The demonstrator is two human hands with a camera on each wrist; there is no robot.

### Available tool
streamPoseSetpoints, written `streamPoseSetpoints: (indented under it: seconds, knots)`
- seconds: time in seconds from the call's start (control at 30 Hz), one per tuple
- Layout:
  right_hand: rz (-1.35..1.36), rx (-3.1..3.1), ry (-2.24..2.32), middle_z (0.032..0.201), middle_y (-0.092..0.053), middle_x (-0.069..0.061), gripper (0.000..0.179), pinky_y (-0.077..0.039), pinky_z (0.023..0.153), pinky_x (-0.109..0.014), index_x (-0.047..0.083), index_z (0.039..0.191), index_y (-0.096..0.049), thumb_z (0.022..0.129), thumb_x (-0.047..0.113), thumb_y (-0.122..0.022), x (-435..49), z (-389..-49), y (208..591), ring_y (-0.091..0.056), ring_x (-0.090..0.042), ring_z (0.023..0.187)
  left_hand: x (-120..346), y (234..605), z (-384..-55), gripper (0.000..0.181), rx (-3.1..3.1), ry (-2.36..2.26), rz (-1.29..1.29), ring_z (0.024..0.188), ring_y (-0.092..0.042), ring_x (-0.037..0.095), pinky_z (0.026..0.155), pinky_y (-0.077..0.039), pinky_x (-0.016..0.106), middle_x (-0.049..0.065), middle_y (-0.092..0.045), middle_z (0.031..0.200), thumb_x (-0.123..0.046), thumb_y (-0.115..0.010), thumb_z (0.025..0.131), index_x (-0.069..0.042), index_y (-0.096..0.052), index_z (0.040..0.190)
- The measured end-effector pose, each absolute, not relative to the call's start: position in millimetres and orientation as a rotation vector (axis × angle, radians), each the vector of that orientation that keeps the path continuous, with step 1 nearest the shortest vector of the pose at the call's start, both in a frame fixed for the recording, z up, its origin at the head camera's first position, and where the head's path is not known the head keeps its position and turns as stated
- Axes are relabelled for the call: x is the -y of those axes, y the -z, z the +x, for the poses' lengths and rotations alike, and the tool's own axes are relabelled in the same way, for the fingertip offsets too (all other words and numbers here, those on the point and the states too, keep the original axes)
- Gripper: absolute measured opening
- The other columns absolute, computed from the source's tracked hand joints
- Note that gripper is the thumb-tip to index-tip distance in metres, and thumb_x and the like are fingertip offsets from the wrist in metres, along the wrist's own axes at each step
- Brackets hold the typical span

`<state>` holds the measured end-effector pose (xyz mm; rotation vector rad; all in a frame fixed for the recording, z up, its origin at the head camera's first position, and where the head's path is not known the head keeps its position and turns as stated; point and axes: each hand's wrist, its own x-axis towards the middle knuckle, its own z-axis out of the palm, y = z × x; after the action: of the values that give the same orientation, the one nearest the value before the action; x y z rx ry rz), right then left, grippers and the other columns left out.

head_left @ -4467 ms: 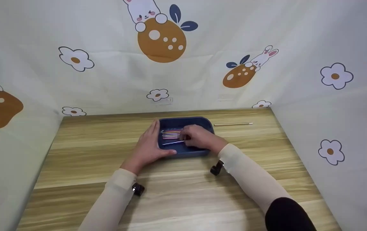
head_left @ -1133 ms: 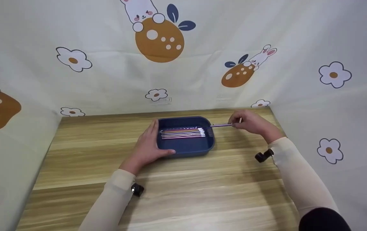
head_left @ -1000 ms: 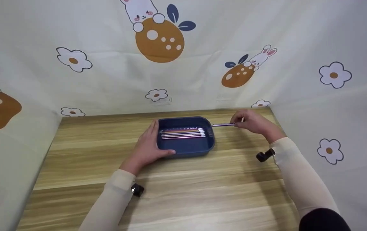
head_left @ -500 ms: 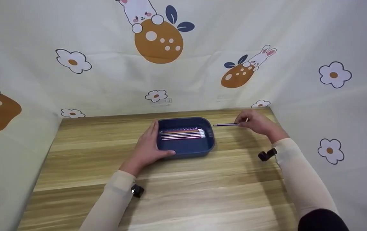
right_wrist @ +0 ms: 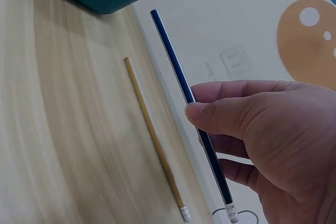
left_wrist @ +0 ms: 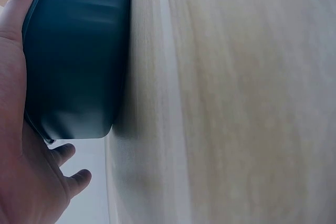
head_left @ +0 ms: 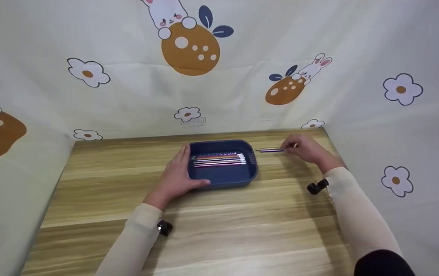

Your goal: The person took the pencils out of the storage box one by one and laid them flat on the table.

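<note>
- Right hand (right_wrist: 283, 135): closed in a pinch, with the thumb and forefinger gripping a dark blue pencil (right_wrist: 173, 56) near its mid-length.
- Dark blue pencil: positioned to the right of the blue tray (head_left: 225, 175) and apart from it, with its plain end towards the tray and its eraser end away. Whether it touched the table (head_left: 211, 222) could not be told.
- Yellow pencil (right_wrist: 152, 129): lay on the table beside the held pencil, roughly parallel to it and, in the right wrist view, apart from it.
- Left hand (head_left: 175, 174): opened out around the tray's left end, with its thumb along the near rim and its fingers against the end wall.
- Row of pencils (head_left: 219, 161): lay side by side inside the tray, with their white-tipped ends to the right.
- Handling (judged): each pencil was probably light and stiff, its smooth shaft apt to roll or slip, its core liable to break if dropped. Mid-shaft appeared the best hold, since a pinch there would balance both ends; the tray, seemingly rigid, suited steadying by its rim.
</note>
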<state>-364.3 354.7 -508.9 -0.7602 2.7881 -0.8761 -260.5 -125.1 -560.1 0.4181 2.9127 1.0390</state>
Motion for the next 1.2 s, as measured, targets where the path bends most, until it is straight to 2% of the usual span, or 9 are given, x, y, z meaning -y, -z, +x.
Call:
streamPoseSetpoints:
  seconds: [0.33, 0.77, 0.93, 1.2]
  knots:
    - [-0.746, -2.775, 0.968, 0.107, -0.078, -0.016, 0.019, -0.057, 0.094, -0.05, -0.004, 0.109, -0.083, 0.097, -0.015, -0.073, -350.9, -366.4, 526.9, -0.071, -0.035, 0.104, 126.4, 561.3, -260.0, 0.15, -2.915, -1.047, 0.419, 0.167, -0.018, 0.045, 0.132, -0.021, 0.067, 0.023, -0.013, 0.183, -0.079, -0.089, 0.075, -0.004, -0.008, 0.177]
    - [-0.719, -2.801, 1.011, 0.103, -0.073, -0.014, 0.018, -0.051, 0.085, -0.031, 0.001, 0.109, -0.086, 0.099, -0.009, -0.075, -353.5, -367.5, 549.6, -0.065, -0.027, 0.098, 126.0, 561.1, -260.2, 0.15, -2.903, -1.062, 0.417, 0.168, -0.015, 0.043, 0.132, -0.02, 0.067, 0.019, -0.01, 0.185, -0.077, -0.09, 0.076, -0.005, -0.007, 0.178]
    - [-0.726, -2.81, 1.02, 0.103, -0.074, -0.012, 0.017, -0.051, 0.086, -0.03, 0.001, 0.109, -0.086, 0.098, -0.008, -0.076, -353.0, -369.4, 551.8, -0.067, -0.029, 0.1, 125.9, 561.9, -260.0, 0.15, -2.903, -1.066, 0.407, 0.167, -0.016, 0.045, 0.132, -0.018, 0.068, 0.018, -0.01, 0.185, -0.076, -0.09, 0.076, -0.005, -0.006, 0.178]
    - [-0.684, -2.811, 0.984, 0.106, -0.075, -0.01, 0.019, -0.053, 0.09, -0.037, 0.004, 0.111, -0.087, 0.098, -0.007, -0.077, -353.6, -371.6, 554.7, -0.067, -0.028, 0.104, 126.3, 562.8, -259.6, 0.149, -2.901, -1.071, 0.405, 0.167, -0.016, 0.047, 0.132, -0.017, 0.069, 0.018, -0.008, 0.185, -0.075, -0.09, 0.077, -0.006, -0.005, 0.178]
